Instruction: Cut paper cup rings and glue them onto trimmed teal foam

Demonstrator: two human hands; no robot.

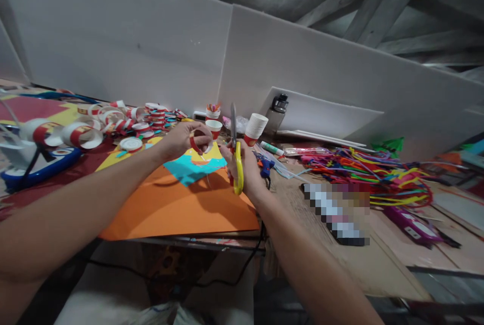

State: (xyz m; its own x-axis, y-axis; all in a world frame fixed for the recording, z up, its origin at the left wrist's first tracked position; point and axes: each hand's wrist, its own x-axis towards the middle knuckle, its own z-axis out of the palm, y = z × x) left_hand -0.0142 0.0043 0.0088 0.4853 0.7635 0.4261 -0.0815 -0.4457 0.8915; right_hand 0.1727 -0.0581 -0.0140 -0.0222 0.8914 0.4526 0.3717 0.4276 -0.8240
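Note:
Between the fingers of my left hand (189, 139) is a curled red-and-white paper cup strip (194, 144), held above the coloured sheets. My right hand (247, 164) grips a pair of scissors (238, 169) by its yellow handle, the blades pointing up and away. The two hands are close together but apart. Below them lie an orange paper sheet (189, 209) and a turquoise piece (185, 169) with a yellow one. Just beyond stands a white-and-red paper cup (214, 127), and a stack of paper cups (257, 126) tilts to its right.
Curled cup strips (83, 133) and cut cup pieces (157, 116) crowd the left. Along the back stands a dark bottle (278, 111). To the right are a blue glue gun (266, 165), a bundle of coloured pipe cleaners (378, 174), a blurred-out phone-like object (335, 214) and a purple item (414, 224).

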